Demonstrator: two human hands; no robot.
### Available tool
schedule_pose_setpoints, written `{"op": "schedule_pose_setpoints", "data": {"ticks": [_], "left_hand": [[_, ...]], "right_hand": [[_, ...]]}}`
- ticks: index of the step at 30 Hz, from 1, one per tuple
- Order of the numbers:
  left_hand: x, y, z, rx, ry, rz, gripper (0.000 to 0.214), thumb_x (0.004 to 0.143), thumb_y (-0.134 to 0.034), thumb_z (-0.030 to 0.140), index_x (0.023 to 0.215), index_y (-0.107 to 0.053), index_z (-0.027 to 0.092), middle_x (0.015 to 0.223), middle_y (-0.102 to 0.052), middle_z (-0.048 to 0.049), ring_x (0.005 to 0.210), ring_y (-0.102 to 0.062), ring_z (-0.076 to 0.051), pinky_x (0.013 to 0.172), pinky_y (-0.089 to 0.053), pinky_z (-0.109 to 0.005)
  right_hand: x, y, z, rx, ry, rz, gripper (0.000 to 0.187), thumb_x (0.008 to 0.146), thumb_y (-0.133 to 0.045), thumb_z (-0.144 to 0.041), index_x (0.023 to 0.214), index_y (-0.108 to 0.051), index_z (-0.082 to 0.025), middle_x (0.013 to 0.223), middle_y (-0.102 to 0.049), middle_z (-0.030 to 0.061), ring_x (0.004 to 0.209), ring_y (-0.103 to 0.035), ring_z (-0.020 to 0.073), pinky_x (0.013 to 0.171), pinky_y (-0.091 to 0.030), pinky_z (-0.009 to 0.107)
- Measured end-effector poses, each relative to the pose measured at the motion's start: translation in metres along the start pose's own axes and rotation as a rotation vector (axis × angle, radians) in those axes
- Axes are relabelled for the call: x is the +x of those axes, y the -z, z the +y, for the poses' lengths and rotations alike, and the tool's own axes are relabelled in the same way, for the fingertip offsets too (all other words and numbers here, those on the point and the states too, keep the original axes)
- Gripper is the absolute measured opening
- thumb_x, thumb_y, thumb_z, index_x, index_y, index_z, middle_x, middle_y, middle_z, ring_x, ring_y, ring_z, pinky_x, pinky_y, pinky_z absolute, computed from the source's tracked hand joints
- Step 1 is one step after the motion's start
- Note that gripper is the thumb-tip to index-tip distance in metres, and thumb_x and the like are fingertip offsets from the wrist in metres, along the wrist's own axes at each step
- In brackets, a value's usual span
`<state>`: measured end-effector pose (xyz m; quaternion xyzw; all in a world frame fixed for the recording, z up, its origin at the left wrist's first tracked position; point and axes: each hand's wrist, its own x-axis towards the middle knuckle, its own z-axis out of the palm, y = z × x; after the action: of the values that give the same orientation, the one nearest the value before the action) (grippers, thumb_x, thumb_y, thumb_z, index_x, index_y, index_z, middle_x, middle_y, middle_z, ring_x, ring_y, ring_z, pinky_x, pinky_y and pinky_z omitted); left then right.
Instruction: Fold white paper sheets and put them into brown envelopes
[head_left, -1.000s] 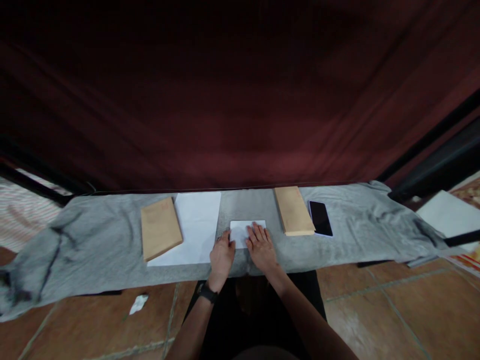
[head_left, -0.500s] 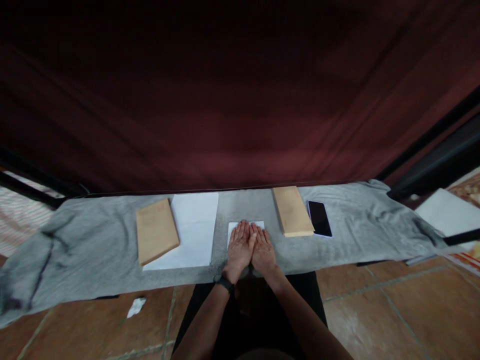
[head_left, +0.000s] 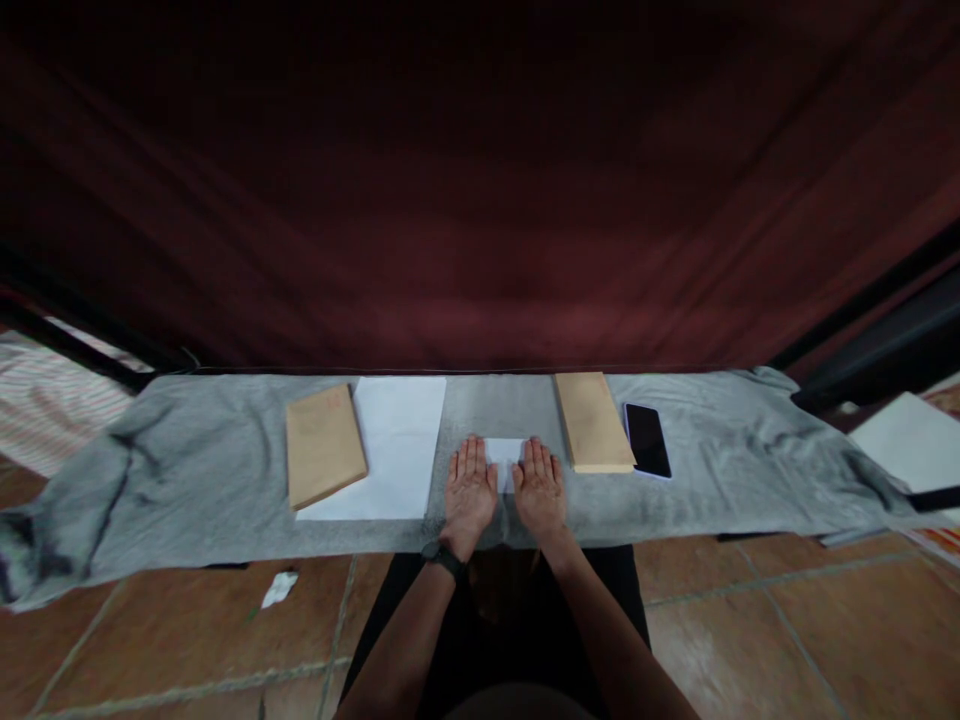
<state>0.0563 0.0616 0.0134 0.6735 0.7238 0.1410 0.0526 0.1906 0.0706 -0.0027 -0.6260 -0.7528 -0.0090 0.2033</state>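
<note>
A small white sheet of paper (head_left: 505, 455) lies on the grey cloth right in front of me. My left hand (head_left: 472, 487) rests flat over its left edge, fingers stretched out and pointing away from me. Over the right edge lies my right hand (head_left: 540, 488), also flat with fingers straight. Between the two thumbs the middle of the paper shows; its sides are hidden beneath the hands. A dark watch (head_left: 444, 557) is on my left wrist.
Left of my hands, a brown envelope stack (head_left: 326, 446) overlaps large white paper (head_left: 401, 445). To the right lie another brown envelope stack (head_left: 592, 423) and a phone (head_left: 648, 441). Grey cloth (head_left: 720, 440) covers the bench, with a dark red curtain (head_left: 480, 250) behind.
My hands were side by side and touching over the paper's middle. They have slid apart to its left and right edges, uncovering the middle. The view has shifted slightly.
</note>
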Motion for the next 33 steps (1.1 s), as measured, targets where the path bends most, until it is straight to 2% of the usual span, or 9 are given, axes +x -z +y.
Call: {"op": "schedule_pose_setpoints", "data": {"ticks": [4,8,14,17,21,25,29,33], "left_hand": [[-0.006,0.001,-0.006,0.004,0.048,0.032,0.059,0.099,-0.031,0.028,0.154,-0.030,0.009,0.161,-0.032,-0.0144,0.152,-0.022,-0.023,0.124,-0.022,-0.045],[-0.010,0.002,-0.009,-0.002,0.059,0.045,0.060,0.098,-0.033,0.029,0.153,-0.031,0.005,0.160,-0.032,-0.0167,0.151,-0.022,-0.025,0.124,-0.021,-0.045],[-0.012,-0.001,-0.008,-0.004,0.060,0.060,0.062,0.097,-0.034,0.029,0.156,-0.025,0.009,0.161,-0.031,-0.0150,0.151,-0.022,-0.025,0.124,-0.021,-0.049],[-0.012,-0.001,-0.008,0.000,0.056,0.047,0.062,0.098,-0.034,0.029,0.156,-0.026,0.009,0.161,-0.031,-0.0146,0.152,-0.020,-0.025,0.124,-0.021,-0.048],[-0.012,0.002,-0.009,-0.002,0.052,0.009,0.060,0.099,-0.031,0.028,0.154,-0.028,0.006,0.162,-0.029,-0.0153,0.153,-0.016,-0.024,0.124,-0.020,-0.045],[-0.013,0.006,-0.008,-0.012,0.042,0.006,0.059,0.099,-0.030,0.029,0.155,-0.027,0.008,0.163,-0.028,-0.0140,0.153,-0.015,-0.024,0.125,-0.019,-0.046],[-0.017,0.011,-0.003,-0.037,-0.036,0.010,0.057,0.101,-0.026,0.029,0.153,-0.029,0.005,0.162,-0.027,-0.0164,0.153,-0.014,-0.026,0.125,-0.015,-0.049],[-0.026,0.015,0.001,-0.081,-0.260,-0.058,0.056,0.103,-0.030,0.041,0.152,-0.035,0.015,0.162,-0.033,-0.0068,0.152,-0.020,-0.017,0.125,-0.017,-0.037]], "right_hand": [[-0.003,0.001,0.005,-0.011,-0.008,-0.006,0.053,0.104,-0.034,-0.028,0.151,-0.036,-0.004,0.154,-0.040,0.0217,0.143,-0.039,0.0286,0.116,-0.030,0.047],[-0.006,0.000,0.008,-0.012,0.009,0.021,0.054,0.105,-0.030,-0.029,0.150,-0.038,-0.002,0.153,-0.042,0.0226,0.142,-0.040,0.0293,0.115,-0.032,0.047],[-0.008,0.005,0.007,0.056,0.034,0.076,0.054,0.104,-0.028,-0.025,0.155,-0.030,-0.007,0.155,-0.039,0.0200,0.144,-0.037,0.0276,0.114,-0.034,0.049],[-0.011,0.010,-0.004,0.079,0.129,0.001,0.053,0.104,-0.028,-0.026,0.153,-0.034,-0.007,0.156,-0.039,0.0176,0.145,-0.035,0.0253,0.116,-0.033,0.046],[-0.021,0.014,-0.015,0.075,0.293,-0.138,0.048,0.104,-0.032,-0.026,0.150,-0.043,-0.015,0.155,-0.042,0.0119,0.144,-0.037,0.0233,0.118,-0.029,0.046],[-0.031,0.017,-0.010,0.019,0.268,-0.113,0.050,0.103,-0.037,-0.026,0.152,-0.040,-0.014,0.156,-0.040,0.0143,0.144,-0.038,0.0256,0.118,-0.027,0.048],[-0.033,0.018,-0.002,-0.005,0.248,-0.081,0.052,0.102,-0.036,-0.025,0.152,-0.038,-0.011,0.155,-0.041,0.0159,0.143,-0.039,0.0272,0.117,-0.028,0.048],[-0.035,0.020,-0.002,-0.029,0.262,-0.084,0.054,0.099,-0.031,-0.016,0.153,-0.036,-0.010,0.156,-0.039,0.0144,0.144,-0.037,0.0264,0.117,-0.026,0.048]]}}
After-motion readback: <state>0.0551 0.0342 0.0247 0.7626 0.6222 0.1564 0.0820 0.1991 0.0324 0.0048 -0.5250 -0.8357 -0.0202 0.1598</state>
